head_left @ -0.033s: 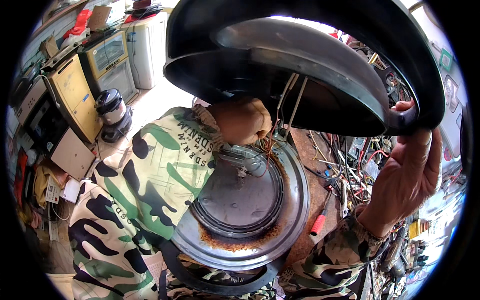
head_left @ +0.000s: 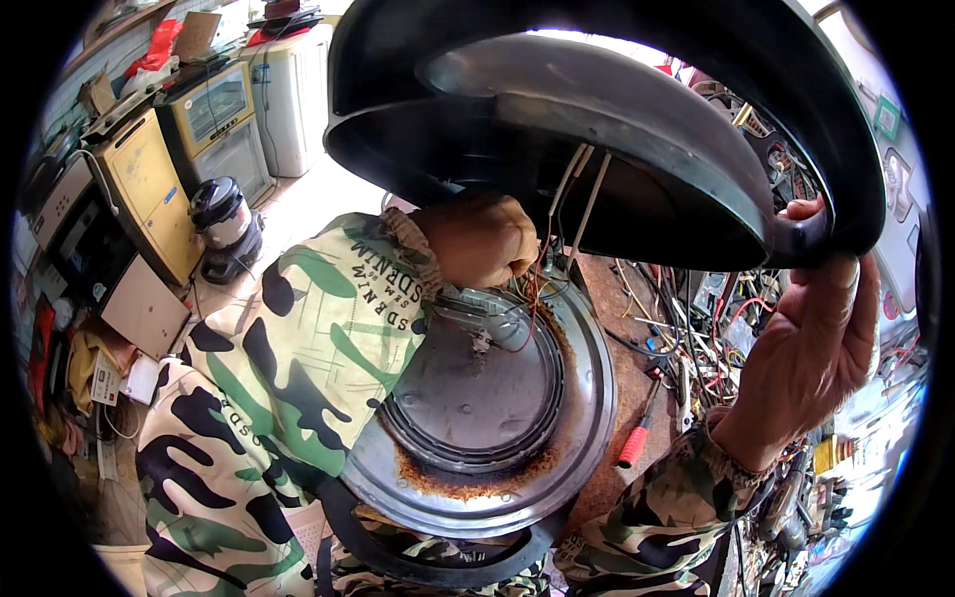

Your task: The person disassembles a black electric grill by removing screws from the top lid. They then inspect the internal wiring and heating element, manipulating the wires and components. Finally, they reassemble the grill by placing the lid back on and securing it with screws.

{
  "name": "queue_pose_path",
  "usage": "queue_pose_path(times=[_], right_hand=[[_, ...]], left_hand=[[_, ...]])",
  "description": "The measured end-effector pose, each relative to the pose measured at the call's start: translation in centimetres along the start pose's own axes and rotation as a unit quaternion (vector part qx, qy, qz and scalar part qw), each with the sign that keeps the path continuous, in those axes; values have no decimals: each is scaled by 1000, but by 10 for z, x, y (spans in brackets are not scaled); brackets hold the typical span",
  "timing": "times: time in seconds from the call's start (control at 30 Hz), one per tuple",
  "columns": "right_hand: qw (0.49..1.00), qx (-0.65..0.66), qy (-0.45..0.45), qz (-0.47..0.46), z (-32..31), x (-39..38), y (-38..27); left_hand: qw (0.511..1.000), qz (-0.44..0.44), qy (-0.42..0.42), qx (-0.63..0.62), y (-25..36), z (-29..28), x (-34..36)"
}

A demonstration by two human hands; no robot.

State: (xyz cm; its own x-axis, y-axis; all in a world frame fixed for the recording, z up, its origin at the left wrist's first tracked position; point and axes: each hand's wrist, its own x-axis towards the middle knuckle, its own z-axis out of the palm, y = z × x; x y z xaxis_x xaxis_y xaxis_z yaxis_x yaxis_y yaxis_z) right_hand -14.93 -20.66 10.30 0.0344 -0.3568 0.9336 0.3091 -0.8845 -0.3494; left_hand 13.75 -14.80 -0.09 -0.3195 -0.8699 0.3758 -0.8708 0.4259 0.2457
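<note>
A large round black appliance housing (head_left: 418, 149) with a metal pan-like inner part (head_left: 637, 109) is tilted up over the bench. My right hand (head_left: 811, 338) grips its rim at the right, thumb on the near side and fingertips showing through the handle gap. Below lies a round metal plate (head_left: 477, 388) with a raised ring and brown rusty stains. My left hand (head_left: 484, 239) is closed between the two, beside thin wires (head_left: 537, 289) above a metal bracket (head_left: 477, 308); what its fingers hold is hidden. Pale sleeved leads (head_left: 589, 204) run down from the housing.
A red-handled screwdriver (head_left: 634, 443) lies on the brown bench right of the plate. Beyond it is a heap of tangled wires and parts (head_left: 711, 328). A black curved handle (head_left: 438, 567) sticks out at the plate's near edge. Cabinets (head_left: 149, 199) and a dark-lidded appliance (head_left: 224, 224) stand at the left.
</note>
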Motion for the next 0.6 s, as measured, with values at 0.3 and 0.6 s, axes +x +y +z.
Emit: queue_pose_path(times=[0.3,0.6], right_hand=[[998,-46,30,32,0,-2,-4],[998,-48,15,40,2,-1,-8]], left_hand=[[995,76,35,62,2,4,-9],[990,-123,-61,15,23,-20,3]])
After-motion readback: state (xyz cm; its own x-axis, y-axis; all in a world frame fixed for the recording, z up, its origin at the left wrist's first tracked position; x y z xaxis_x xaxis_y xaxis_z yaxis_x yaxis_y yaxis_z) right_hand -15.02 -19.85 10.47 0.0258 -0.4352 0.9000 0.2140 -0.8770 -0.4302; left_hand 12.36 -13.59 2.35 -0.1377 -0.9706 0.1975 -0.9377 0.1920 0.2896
